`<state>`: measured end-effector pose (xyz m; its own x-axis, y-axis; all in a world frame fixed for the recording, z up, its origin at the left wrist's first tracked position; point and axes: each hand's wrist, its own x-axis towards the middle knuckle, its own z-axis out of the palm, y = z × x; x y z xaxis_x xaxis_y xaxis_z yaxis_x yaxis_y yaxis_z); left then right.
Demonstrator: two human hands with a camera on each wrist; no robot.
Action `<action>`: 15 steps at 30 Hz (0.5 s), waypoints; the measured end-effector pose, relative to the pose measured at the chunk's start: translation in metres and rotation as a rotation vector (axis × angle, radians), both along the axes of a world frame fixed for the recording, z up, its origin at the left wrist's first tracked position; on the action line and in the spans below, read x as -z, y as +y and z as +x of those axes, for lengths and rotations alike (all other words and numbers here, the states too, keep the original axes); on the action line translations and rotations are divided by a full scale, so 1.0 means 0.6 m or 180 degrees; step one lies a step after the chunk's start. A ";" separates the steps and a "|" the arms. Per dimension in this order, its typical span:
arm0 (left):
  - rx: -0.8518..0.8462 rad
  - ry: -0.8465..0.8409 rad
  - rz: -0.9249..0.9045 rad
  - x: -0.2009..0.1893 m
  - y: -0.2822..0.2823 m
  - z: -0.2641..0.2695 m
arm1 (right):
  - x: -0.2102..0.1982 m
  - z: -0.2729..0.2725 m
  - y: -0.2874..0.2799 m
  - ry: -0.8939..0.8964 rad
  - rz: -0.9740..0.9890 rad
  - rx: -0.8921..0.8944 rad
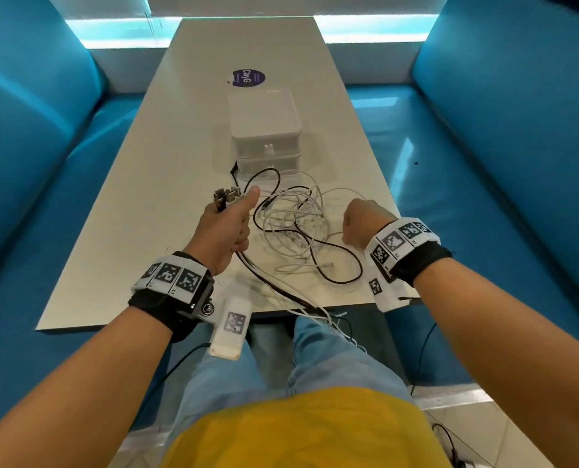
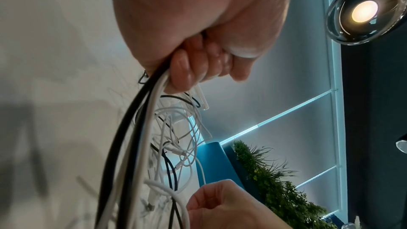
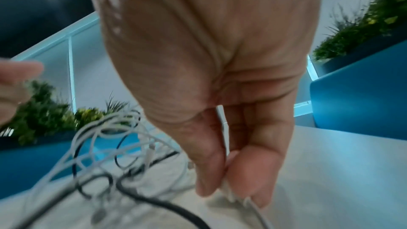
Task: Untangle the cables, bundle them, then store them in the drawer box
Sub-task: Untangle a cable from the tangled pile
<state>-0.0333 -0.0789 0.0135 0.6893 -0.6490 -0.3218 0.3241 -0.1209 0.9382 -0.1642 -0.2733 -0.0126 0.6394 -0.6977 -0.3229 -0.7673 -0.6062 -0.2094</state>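
Our left hand (image 1: 225,228) clenches a bunch of cables (image 1: 291,224) by their plugs; our right hand (image 1: 362,228) pinches one white cable (image 3: 256,206). The tangle lies on the surface (image 1: 166,184), just before the drawer box (image 1: 264,130).

Cables (image 1: 291,217) on table (image 1: 166,157), before drawer box (image 1: 264,130).

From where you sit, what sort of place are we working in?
Likely a café or lounge booth, not a workshop. Blue padded benches flank a long pale table, a round purple sticker is stuck on it, and a planter of greenery and a glass pendant lamp show behind.
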 end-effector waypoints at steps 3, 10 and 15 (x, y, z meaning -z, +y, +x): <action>-0.0138 0.0003 0.0099 0.004 -0.003 0.004 | -0.017 -0.002 -0.007 -0.0450 0.0113 -0.0063; 0.0054 -0.0364 0.0204 0.002 -0.014 -0.003 | -0.100 0.016 0.038 -0.2170 0.1531 -0.0555; 0.0690 -0.0434 0.0013 -0.002 -0.012 -0.018 | -0.135 0.043 0.080 -0.2797 0.1626 -0.0959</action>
